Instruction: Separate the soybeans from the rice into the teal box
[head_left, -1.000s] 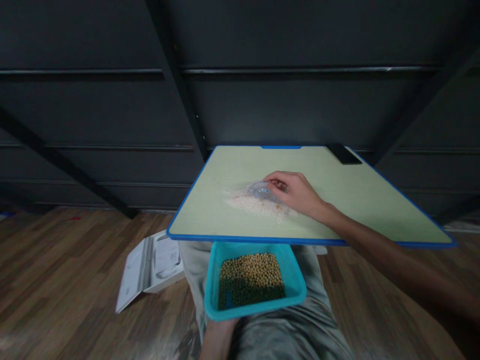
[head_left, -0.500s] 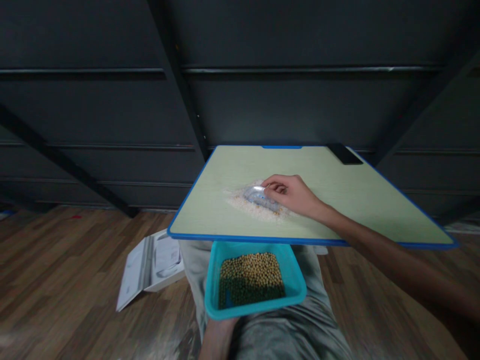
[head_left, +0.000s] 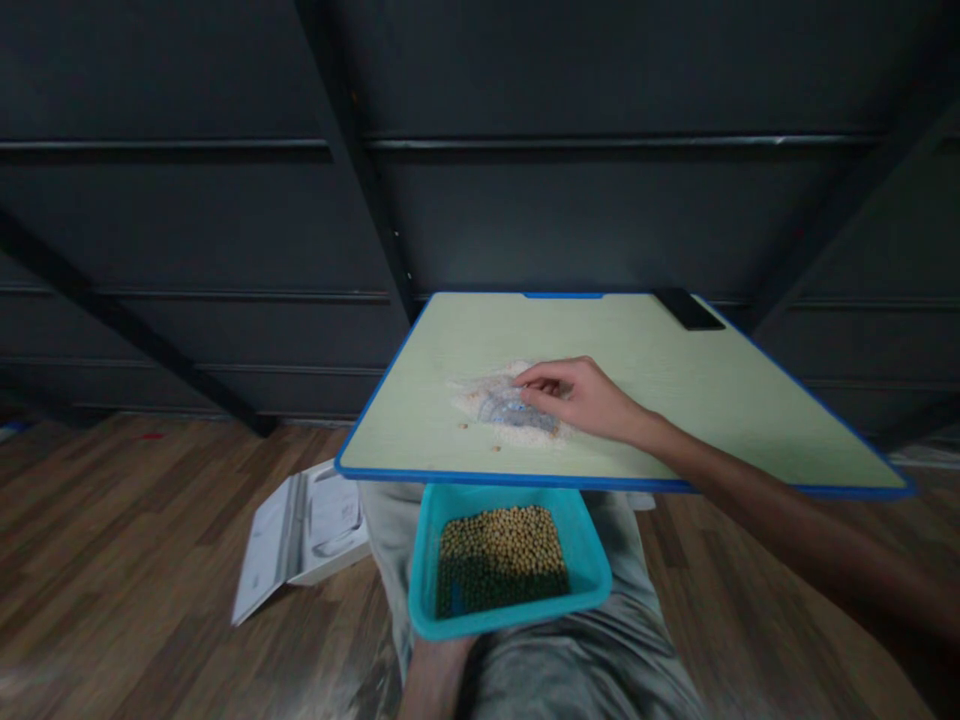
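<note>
On the table [head_left: 622, 345] lies a see-through, bluish, blurred plate-like thing [head_left: 510, 407], with a patch of fine whitish grains [head_left: 469, 398] spread around it. My right hand [head_left: 577, 390] is over its far right side, thumb and fingers drawn together in a pinch. What sits between the fingertips, if anything, is too blurred to tell. Two small brown bits [head_left: 463, 426] rest on the bare tabletop left of my hand. My left hand [head_left: 436, 660] reaches under the turquoise basket [head_left: 592, 560], which is on my lap; its fingers are hidden. Round tan beans [head_left: 517, 545] fill the basket's bottom.
A black phone [head_left: 688, 309] lies at the table's far right corner. Blue edging runs around the table. An open white box [head_left: 300, 530] is on the wooden floor at left. A dark panelled wall [head_left: 600, 210] stands behind the table.
My right hand has shifted slightly left and toward me. The bright shine on the see-through thing is gone. Two small brown bits now show on the table at its near left.
</note>
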